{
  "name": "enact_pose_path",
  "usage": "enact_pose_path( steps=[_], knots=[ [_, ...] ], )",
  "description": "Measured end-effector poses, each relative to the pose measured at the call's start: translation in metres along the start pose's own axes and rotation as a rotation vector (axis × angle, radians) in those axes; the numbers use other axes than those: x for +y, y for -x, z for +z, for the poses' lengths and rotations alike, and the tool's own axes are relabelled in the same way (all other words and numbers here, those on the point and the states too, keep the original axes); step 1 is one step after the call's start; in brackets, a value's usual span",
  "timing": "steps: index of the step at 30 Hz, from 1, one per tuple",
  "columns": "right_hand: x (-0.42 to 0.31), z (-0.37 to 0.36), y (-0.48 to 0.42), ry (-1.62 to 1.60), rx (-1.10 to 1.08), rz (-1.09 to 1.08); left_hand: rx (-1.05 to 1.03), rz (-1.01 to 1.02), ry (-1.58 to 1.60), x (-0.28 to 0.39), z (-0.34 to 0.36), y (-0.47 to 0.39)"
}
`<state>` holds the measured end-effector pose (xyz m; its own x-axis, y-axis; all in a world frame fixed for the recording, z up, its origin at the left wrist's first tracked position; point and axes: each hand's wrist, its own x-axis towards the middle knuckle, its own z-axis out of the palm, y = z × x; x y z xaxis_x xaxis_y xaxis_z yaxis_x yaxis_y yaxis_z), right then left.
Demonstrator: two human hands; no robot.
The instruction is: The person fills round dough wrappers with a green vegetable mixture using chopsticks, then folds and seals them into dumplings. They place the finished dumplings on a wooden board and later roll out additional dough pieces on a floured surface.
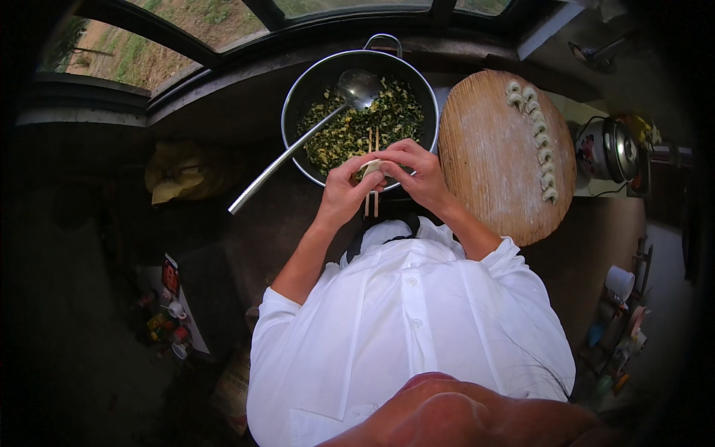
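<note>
Between my fingers is a pale dumpling (371,166), its dough folded over. My left hand (347,187) pinches its left side, and my right hand (418,173) grips the right side. Both hands are above the near rim of a wide metal wok (286,112). Chopped green and yellow filling (349,131) covers much of its inside. A metal ladle (290,150) rests in the filling, its handle sticking out over the left rim. Wooden chopsticks (372,139) lie across the near rim, partly hidden behind my hands.
Right of the wok, a round wooden board (480,151) dusted with flour carries a curved row of several folded dumplings (539,127). Beyond it stands a lidded metal pot (606,148). A yellowish plastic bag (179,173) lies at left, below the windows (218,53).
</note>
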<state>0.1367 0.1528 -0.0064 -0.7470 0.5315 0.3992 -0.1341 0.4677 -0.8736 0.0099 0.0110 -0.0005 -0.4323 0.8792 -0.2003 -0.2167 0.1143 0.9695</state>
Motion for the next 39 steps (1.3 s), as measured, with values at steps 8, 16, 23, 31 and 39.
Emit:
enact_pose_path(
  steps=[8, 16, 23, 31, 39],
  knots=[
    [0.01, -0.004, 0.009, 0.103, -0.044, -0.069, 0.021, 0.054, -0.103, 0.003, 0.0, 0.003],
    [-0.004, -0.016, -0.01, 0.093, -0.173, -0.225, 0.028, 0.182, -0.502, 0.025, 0.003, 0.004],
    [-0.003, -0.02, -0.013, 0.133, -0.293, -0.276, -0.047, 0.152, -0.545, 0.036, 0.005, 0.006],
    [-0.011, -0.015, -0.004, 0.095, -0.171, -0.074, -0.07, 0.125, -0.498, 0.042, 0.007, 0.006],
    [-0.009, -0.012, -0.003, 0.191, -0.027, -0.233, -0.075, 0.046, -0.321, 0.033, -0.003, -0.002]
  ],
)
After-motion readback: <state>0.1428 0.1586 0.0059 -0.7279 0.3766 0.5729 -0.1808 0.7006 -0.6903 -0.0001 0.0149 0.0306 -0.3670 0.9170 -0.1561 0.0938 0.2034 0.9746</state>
